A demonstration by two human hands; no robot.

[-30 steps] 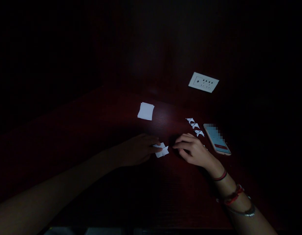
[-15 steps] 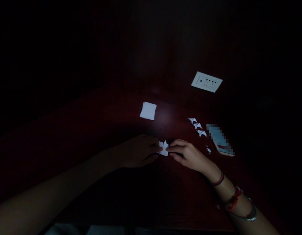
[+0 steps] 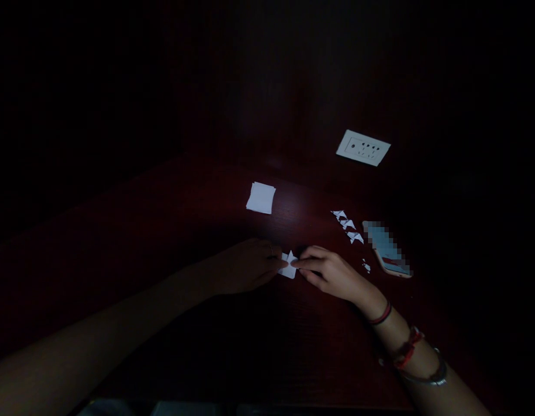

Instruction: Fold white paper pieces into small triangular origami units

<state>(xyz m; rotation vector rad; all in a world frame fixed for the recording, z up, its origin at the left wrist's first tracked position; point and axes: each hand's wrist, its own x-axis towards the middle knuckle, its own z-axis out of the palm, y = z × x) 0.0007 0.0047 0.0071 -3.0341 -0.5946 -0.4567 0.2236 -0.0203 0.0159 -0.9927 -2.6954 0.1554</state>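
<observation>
A small folded white paper piece (image 3: pixel 289 266) lies on the dark red table (image 3: pixel 185 231) between my two hands. My left hand (image 3: pixel 245 267) presses its fingertips on the paper's left side, fingers curled. From the right, my right hand (image 3: pixel 328 271) pinches the paper's right edge with thumb and forefinger. Bracelets ring my right wrist.
A stack of white paper squares (image 3: pixel 260 197) lies further back. Three small folded paper pieces (image 3: pixel 348 224) sit in a row to the right, with a tiny scrap (image 3: pixel 366 266) nearby. A phone (image 3: pixel 386 248) lies beside them. A white wall socket (image 3: pixel 363 148) is behind. The surroundings are very dark.
My right hand has moved left from beside the paper and taken hold of its right edge. My left hand has stayed on the paper.
</observation>
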